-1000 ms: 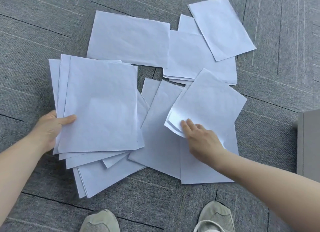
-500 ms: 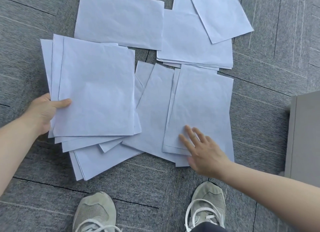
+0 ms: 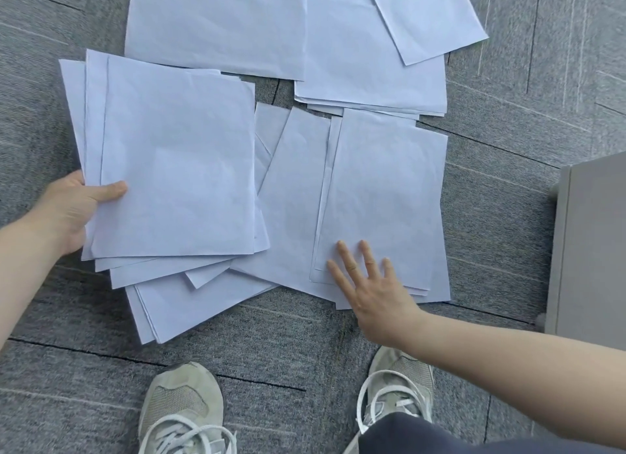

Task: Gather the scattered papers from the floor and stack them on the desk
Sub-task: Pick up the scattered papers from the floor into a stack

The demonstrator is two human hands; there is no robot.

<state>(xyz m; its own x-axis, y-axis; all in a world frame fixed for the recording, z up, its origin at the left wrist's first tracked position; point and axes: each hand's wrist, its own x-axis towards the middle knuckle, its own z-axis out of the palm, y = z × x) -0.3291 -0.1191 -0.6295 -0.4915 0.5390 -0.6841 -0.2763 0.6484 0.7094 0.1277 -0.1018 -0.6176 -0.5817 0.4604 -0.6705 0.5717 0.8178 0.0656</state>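
Several white paper sheets lie scattered on the grey carpet (image 3: 491,216). My left hand (image 3: 72,209) grips a gathered bundle of papers (image 3: 176,165) at its left edge, thumb on top. My right hand (image 3: 372,291) lies flat with straight, spread fingers on the near edge of a small pile of sheets (image 3: 382,196) to the right of the bundle. More sheets (image 3: 216,23) and an overlapping heap (image 3: 372,64) lie farther away at the top. Loose sheets (image 3: 189,308) stick out from under the bundle.
A grey cabinet or box (image 3: 589,247) stands on the floor at the right edge. My two pale sneakers, the left one (image 3: 181,409) and the right one (image 3: 396,386), stand just below the papers. Carpet tiles surround the sheets.
My right hand had a sheet's corner lifted; that sheet now lies flat, squared on the pile beneath, with the fingers spread on it. The view has shifted toward my feet. The left hand's grip is unchanged.
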